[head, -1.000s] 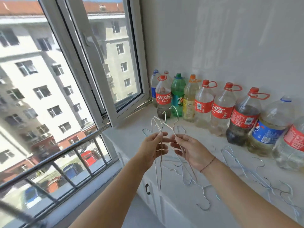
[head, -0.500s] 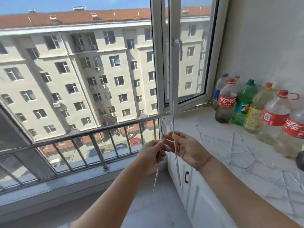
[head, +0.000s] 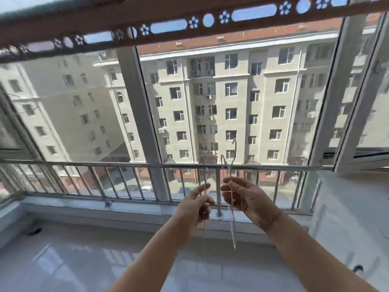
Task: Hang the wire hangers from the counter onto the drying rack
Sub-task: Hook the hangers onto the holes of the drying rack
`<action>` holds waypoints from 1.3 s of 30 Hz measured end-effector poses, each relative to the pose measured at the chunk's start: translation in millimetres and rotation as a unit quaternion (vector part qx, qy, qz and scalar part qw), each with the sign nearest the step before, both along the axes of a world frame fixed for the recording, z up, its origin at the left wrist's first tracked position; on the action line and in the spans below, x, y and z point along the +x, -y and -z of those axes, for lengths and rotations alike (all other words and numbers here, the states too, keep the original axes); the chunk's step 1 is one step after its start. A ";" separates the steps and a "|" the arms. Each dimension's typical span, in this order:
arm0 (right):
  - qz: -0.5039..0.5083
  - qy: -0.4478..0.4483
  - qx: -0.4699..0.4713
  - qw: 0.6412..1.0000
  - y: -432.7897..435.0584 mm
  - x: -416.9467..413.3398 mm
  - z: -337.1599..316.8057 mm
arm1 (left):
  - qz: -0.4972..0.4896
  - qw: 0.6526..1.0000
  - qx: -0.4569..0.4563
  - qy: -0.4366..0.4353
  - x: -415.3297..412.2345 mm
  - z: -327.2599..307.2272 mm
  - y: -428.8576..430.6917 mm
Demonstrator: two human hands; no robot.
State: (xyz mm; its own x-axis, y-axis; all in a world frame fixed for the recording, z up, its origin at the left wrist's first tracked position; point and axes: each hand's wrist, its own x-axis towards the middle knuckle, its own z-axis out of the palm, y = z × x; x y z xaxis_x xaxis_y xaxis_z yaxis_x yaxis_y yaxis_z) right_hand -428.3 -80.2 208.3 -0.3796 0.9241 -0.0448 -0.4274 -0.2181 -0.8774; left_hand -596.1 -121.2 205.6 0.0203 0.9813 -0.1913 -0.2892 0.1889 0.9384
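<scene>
My arms reach forward and angle inward, so my hands are raised side by side with a small gap between them. My left hand [head: 196, 205] pinches a thin wire hanger [head: 202, 239], seen edge-on and hanging upright. My right hand [head: 247, 200], palm turned leftward, grips a second hanger [head: 233, 232], its hook rising above my fingers. The brown perforated drying rack bar [head: 105, 20] runs overhead, well above both hangers. The window railing [head: 105, 164] stands behind them.

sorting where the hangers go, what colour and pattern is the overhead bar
Drying rack bar: brown, with flower and oval cut-outs; head view.
</scene>
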 end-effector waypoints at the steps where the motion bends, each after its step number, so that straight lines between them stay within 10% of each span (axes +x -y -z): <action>1: -0.009 0.001 0.002 1.000 1.6 -23.8 -2.4 | -0.004 1.000 -0.001 -0.004 -26.0 -3.8 5.2; 12: -0.072 -0.013 0.029 0.997 9.1 -257.4 -55.0 | -0.050 0.995 0.036 -0.080 -279.3 -63.6 51.0; 39: -0.148 0.005 0.235 0.961 -117.5 -590.5 -225.8 | -0.310 0.910 0.247 -0.118 -558.1 -232.7 -68.7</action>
